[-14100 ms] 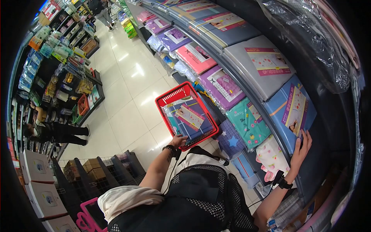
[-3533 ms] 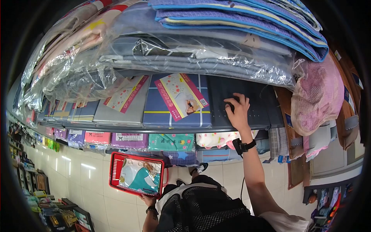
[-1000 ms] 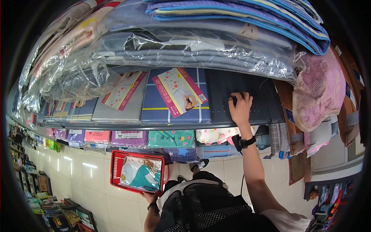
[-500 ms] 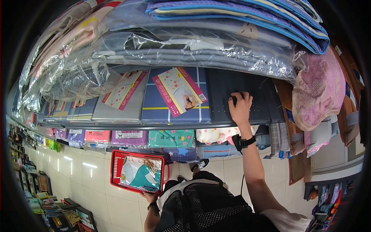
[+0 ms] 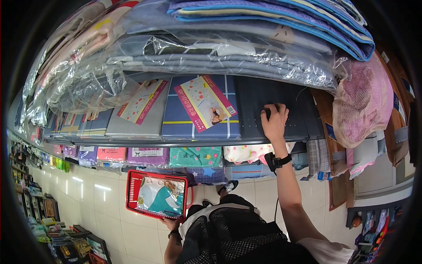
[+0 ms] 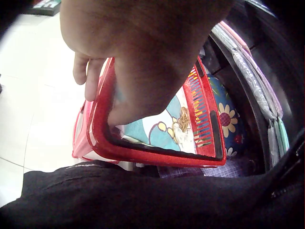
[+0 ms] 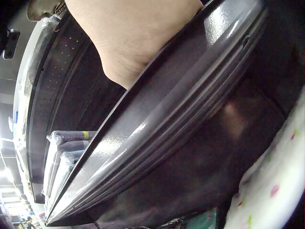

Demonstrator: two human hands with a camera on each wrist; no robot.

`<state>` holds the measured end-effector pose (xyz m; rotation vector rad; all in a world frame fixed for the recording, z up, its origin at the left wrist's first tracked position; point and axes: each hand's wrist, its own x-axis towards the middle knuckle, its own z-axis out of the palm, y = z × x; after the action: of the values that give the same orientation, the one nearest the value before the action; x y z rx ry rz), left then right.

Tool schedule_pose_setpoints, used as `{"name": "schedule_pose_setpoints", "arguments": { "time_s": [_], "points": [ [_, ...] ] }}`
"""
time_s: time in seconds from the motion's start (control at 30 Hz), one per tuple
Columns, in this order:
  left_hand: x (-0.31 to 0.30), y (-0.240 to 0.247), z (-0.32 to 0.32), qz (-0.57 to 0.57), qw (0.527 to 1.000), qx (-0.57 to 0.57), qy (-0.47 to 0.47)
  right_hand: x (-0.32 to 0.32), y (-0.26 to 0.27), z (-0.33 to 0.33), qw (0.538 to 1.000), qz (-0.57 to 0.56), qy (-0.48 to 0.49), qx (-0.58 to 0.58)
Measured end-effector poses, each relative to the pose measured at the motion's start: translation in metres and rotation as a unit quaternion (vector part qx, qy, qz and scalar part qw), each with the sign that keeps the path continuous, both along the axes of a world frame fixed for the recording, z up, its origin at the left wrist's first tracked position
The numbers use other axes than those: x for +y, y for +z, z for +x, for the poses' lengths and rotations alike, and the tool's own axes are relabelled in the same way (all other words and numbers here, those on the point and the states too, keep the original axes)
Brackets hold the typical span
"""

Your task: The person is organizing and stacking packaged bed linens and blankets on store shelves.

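My left hand [image 5: 169, 223] grips the near rim of a red plastic shopping basket [image 6: 162, 153], thumb inside and other fingers outside in the left wrist view. In it lies a clear-wrapped teal and white package [image 5: 162, 198] with a printed design. My right hand [image 5: 275, 121] rests on a dark grey shelf [image 5: 252, 116], fingers bent and holding nothing. In the right wrist view its fingertips are hidden beyond the raised shelf lip [image 7: 157, 109]. Left of this hand lies a blue checked package [image 5: 200, 105] with a pink-edged label, beside a grey package [image 5: 132, 127].
Plastic-wrapped bedding [image 5: 206, 57] overhangs the shelf from above. Below the shelf edge sit folded packs, including a teal one [image 5: 195, 157] and a white spotted one [image 5: 246, 153]. A pink textile [image 5: 365, 101] hangs at right. Tiled floor [image 5: 101, 198] shows behind the basket.
Earliest, a blue labelled package lay in the basket and my right hand touched another on the shelf. Now the teal package shows on top. Since 3.5 seconds ago, my right fingers have drawn together.
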<state>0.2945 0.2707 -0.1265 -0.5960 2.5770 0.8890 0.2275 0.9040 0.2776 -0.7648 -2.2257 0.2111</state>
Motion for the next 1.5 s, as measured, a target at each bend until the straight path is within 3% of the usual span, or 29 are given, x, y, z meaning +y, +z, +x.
{"name": "schedule_pose_setpoints", "arguments": {
  "time_s": [0.07,0.13,0.33,0.57,0.77,0.97,1.17,1.5],
  "points": [
    [0.003,0.004,-0.001,0.01,1.0,-0.005,0.006,0.0,0.0,0.0,1.0,0.009,0.0,0.011],
    [-0.013,-0.036,-0.001,-0.007,1.0,0.024,0.014,0.001,0.0,0.001,0.999,-0.016,0.015,-0.029],
    [-0.017,-0.045,-0.002,-0.025,1.0,0.012,0.01,0.001,-0.001,0.001,1.0,-0.001,0.004,-0.01],
    [-0.007,-0.013,-0.001,0.007,1.0,0.014,0.002,0.0,0.001,0.001,1.0,-0.01,-0.007,-0.023],
    [-0.02,-0.045,0.0,-0.049,0.999,0.016,-0.01,-0.001,0.001,0.0,1.0,-0.014,-0.011,-0.022],
    [-0.001,-0.003,-0.002,0.01,1.0,-0.013,0.023,0.0,0.0,0.0,0.999,-0.01,-0.016,-0.03],
    [0.003,0.003,-0.002,0.023,0.999,0.001,0.027,-0.001,-0.001,-0.001,0.998,0.002,-0.025,-0.056],
    [-0.011,-0.029,-0.002,-0.038,0.999,-0.02,0.011,0.005,-0.001,0.003,0.999,-0.028,0.002,-0.025]
  ]
}}
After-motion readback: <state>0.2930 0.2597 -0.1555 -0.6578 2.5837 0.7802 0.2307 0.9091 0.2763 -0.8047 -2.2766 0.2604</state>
